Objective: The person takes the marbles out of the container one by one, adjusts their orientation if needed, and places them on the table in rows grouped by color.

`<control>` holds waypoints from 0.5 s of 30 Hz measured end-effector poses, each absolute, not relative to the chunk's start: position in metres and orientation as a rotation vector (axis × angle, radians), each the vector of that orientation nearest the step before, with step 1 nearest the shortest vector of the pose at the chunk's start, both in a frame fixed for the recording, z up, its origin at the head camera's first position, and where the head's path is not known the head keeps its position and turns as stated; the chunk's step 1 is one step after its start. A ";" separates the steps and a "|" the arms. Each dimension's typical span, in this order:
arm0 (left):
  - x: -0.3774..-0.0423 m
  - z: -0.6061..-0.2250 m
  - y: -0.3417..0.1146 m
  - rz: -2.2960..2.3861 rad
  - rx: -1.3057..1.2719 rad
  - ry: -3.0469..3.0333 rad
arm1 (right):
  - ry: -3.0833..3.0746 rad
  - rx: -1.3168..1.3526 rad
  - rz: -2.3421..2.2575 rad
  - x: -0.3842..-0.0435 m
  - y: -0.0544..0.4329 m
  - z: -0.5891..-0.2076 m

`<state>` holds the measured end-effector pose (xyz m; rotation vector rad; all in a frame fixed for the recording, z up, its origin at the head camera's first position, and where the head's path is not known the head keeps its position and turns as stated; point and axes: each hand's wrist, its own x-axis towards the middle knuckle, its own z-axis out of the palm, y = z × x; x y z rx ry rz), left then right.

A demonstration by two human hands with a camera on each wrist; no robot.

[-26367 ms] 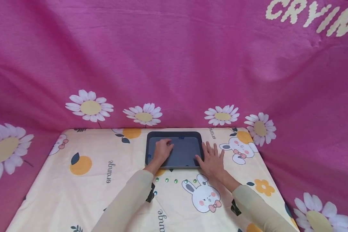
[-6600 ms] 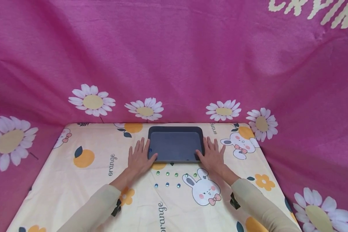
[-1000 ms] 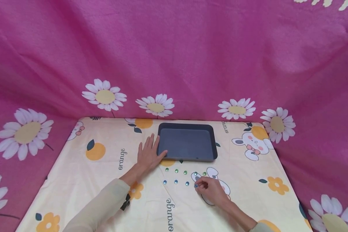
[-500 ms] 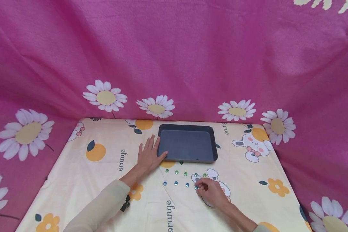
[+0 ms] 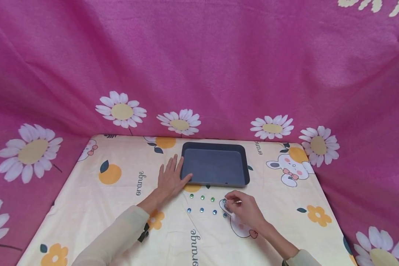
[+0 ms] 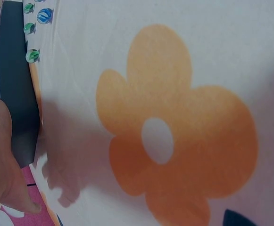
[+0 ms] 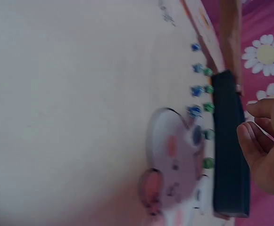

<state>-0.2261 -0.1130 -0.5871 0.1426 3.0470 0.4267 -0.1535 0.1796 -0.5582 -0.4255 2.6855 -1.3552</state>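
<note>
My left hand (image 5: 169, 180) lies with spread fingers along the left side of a dark grey rectangular tray (image 5: 216, 166), its thumb over the near left corner. My right hand (image 5: 246, 210) hovers over the right end of two rows of glass marbles, fingers loosely bent. Nothing shows between thumb and fingertips in the right wrist view. The farther row has green marbles (image 5: 203, 197); its rightmost one (image 7: 208, 163) is hidden by the hand in the head view. The nearer row has blue marbles (image 5: 201, 210), the rightmost one (image 5: 225, 215) just below the right fingers.
A cream cloth (image 5: 146, 236) printed with oranges, flowers and rabbits covers the table. Behind the table and at both sides hangs a magenta curtain (image 5: 212, 74) with daisies. The tray stands near the table's back edge.
My right hand, earlier at the tray's right side, has let go of the rightmost blue marble and risen away from it. The blue row has grown; the blue marble in the tray is gone.
</note>
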 end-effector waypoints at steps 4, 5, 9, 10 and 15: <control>-0.226 -0.587 -0.114 0.433 0.139 3.048 | 2.711 -0.493 -1.355 -0.182 0.175 -0.546; -0.226 -0.587 -0.114 0.434 0.138 3.050 | 2.712 -0.518 -1.349 -0.190 0.173 -0.543; -0.226 -0.587 -0.114 0.430 0.138 3.053 | 2.681 -0.626 -1.321 -0.224 0.160 -0.537; -0.226 -0.586 -0.114 0.431 0.137 3.052 | 2.665 -0.646 -1.309 -0.232 0.155 -0.536; -0.226 -0.586 -0.113 0.439 0.134 3.049 | 2.570 -0.714 -1.227 -0.264 0.131 -0.540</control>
